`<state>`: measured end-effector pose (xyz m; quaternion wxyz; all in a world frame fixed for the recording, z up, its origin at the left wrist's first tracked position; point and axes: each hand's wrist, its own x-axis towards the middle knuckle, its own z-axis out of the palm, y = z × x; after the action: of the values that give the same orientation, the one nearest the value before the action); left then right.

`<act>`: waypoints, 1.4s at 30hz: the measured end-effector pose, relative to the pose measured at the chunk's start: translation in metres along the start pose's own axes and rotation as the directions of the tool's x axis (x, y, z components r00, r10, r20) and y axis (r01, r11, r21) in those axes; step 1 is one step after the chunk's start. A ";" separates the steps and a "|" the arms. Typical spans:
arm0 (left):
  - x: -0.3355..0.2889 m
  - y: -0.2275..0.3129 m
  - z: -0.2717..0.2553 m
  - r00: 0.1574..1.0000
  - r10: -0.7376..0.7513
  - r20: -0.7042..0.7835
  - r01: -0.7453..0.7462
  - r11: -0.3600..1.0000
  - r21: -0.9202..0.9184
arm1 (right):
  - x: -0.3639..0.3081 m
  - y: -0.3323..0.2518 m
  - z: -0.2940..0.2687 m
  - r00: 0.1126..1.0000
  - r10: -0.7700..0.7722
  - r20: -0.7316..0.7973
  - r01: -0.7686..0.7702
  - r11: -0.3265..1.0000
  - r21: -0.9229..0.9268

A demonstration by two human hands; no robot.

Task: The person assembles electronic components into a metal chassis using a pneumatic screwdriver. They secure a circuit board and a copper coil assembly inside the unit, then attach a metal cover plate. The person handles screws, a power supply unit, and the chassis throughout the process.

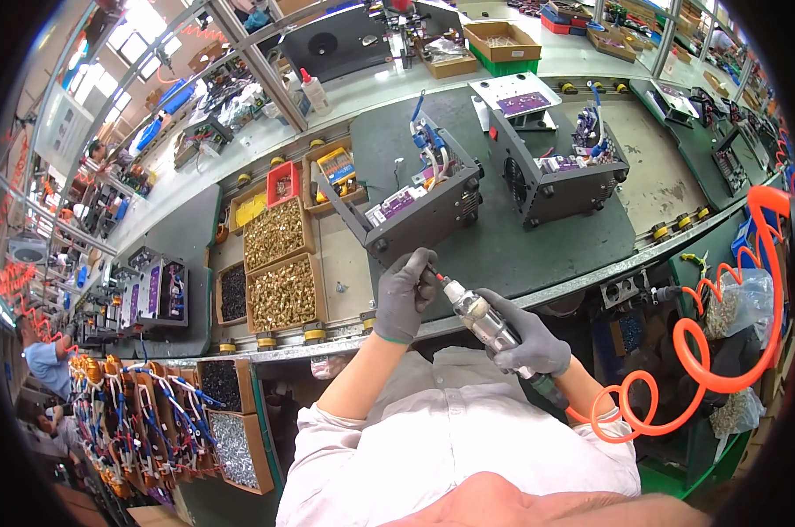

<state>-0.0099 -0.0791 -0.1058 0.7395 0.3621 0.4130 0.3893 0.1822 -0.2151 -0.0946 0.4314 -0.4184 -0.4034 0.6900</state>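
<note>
In grey gloves, my right hand (535, 338) grips a pneumatic screwdriver (478, 314), its bit pointing up and left. At the tip of that bit, the fingers of my left hand (401, 297) are pinched together; whatever small part they hold is hidden. Just beyond my left hand stands a dark grey metal chassis (428, 221) with a purple circuit board and blue and white cables. A second, similar chassis (566, 191) sits to its right. Both rest on a dark green board (538, 256). An orange coiled air hose (709, 379) runs to the screwdriver from the right.
Left of the board are cardboard boxes of brass fittings (285, 293), a box of black screws (233, 293), a red bin (282, 183) and a yellow case (337, 167). A white bottle (314, 93) stands behind. Bundled cables (143, 413) hang at lower left, where other people work.
</note>
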 end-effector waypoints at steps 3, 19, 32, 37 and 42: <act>-0.003 -0.007 0.007 0.998 -0.045 0.034 0.045 0.999 0.001 | -0.001 -0.001 -0.001 0.995 -0.047 -0.093 0.054 0.996 0.070; 0.130 0.121 0.019 0.983 -0.099 0.152 -0.168 -0.176 0.970 | 0.012 0.005 -0.022 0.985 -0.099 -0.140 0.111 0.991 0.076; 0.141 0.116 0.017 0.983 -0.168 0.068 -0.092 -0.140 0.986 | 0.033 0.012 -0.025 0.977 -0.131 -0.171 0.140 0.989 0.042; 0.141 0.118 0.016 0.984 -0.170 0.054 -0.080 -0.150 0.986 | 0.044 0.012 -0.022 0.970 -0.165 -0.178 0.178 0.982 0.060; 0.137 0.117 0.020 0.996 -0.075 0.058 -0.060 -0.029 0.998 | 0.050 0.005 -0.017 0.969 -0.139 -0.206 0.163 0.981 0.104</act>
<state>0.0240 0.0869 -0.0431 0.2760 0.7982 0.5334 -0.0463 0.1826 -0.1667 -0.1156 0.5451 -0.4262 -0.3468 0.6332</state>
